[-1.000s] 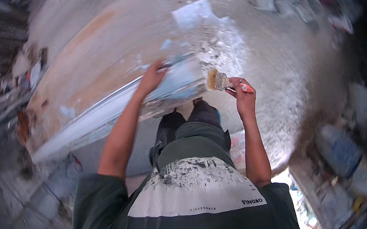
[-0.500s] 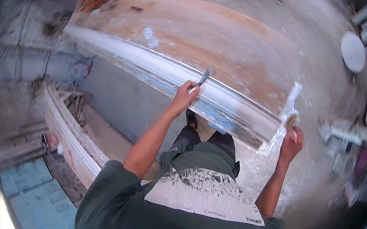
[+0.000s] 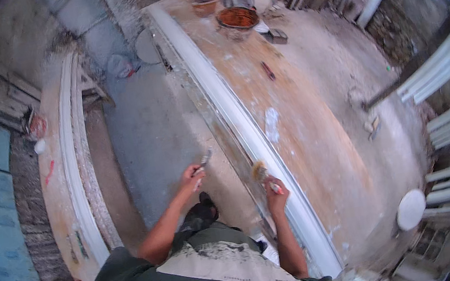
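Note:
My left hand [image 3: 191,178] is closed round the pale handle of a narrow metal-bladed tool [image 3: 205,158], perhaps a scraper. It is held over the floor, to the left of the table. My right hand [image 3: 276,195] grips a brush [image 3: 259,171] with tan bristles and a red-and-white handle. The brush is over the near half of a long white moulding [image 3: 232,110]; whether its bristles touch it I cannot tell. This moulding runs along the left edge of a stained wooden tabletop [image 3: 316,133].
At the table's far end are an orange-brown basin [image 3: 206,6] and a dark-rimmed bowl [image 3: 237,17] holding something rusty orange. A small dark-red tool [image 3: 268,71] lies nearer. Another bench [image 3: 61,203] at left bears a white moulding [image 3: 74,161]. White lengths [image 3: 439,70] stand at right.
My view has turned toward the table's far end. My left hand with the tool has left the moulding for the floor side; the brush has come from the moulding's end to over it.

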The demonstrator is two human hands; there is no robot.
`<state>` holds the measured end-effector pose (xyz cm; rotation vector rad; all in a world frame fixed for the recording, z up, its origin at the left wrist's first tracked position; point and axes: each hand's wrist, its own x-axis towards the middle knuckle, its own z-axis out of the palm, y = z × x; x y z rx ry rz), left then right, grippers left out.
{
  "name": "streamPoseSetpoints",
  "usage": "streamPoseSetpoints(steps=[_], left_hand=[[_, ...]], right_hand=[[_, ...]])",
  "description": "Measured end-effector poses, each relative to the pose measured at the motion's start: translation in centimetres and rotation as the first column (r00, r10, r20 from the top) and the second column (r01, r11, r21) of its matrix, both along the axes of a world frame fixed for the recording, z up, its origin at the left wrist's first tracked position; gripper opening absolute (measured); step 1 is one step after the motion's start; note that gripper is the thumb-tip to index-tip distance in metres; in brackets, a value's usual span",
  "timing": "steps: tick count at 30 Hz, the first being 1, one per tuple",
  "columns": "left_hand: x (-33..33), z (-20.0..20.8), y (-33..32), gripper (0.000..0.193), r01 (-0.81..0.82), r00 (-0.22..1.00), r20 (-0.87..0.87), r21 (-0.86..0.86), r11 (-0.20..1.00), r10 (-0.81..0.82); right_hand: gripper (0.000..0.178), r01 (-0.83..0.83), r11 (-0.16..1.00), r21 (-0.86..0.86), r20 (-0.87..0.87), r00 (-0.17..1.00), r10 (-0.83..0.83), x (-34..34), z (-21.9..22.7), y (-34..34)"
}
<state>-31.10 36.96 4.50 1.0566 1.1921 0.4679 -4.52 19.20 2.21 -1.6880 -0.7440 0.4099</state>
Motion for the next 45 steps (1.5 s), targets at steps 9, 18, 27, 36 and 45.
streamPoseSetpoints(steps=[9,18,27,36,45], left_hand=[[-13.6,2.5,14.4,0.018,-0.359,0.929,0.110,0.022,0.933,0.354],[-17.0,-0.1,32.1,0.019,-0.571,0.815,0.160,0.055,0.819,0.557],[-21.2,-0.4,52.5,0.029,-0.699,0.711,0.165,0.053,0.713,0.684],[-24.6,-3.0,69.6,0.030,-0.688,0.696,0.112,-0.179,0.703,0.709],[-33.2,-8.0,95.2,0.038,-0.457,0.873,0.082,-0.207,0.865,0.480]], right_hand=[[0.019,-0.057,0.992,0.109,-0.098,0.993,0.067,-5.2,-1.6,29.1],[0.013,-0.063,0.991,0.121,-0.075,0.995,0.072,-6.8,-3.2,57.8],[0.010,-0.100,0.972,0.211,-0.062,0.991,0.116,-10.9,-4.2,85.8],[0.021,-0.170,0.931,0.322,-0.052,0.979,0.197,-13.1,-3.5,107.8],[0.026,0.139,0.935,-0.327,0.265,0.963,-0.051,-23.4,-2.6,88.4]])
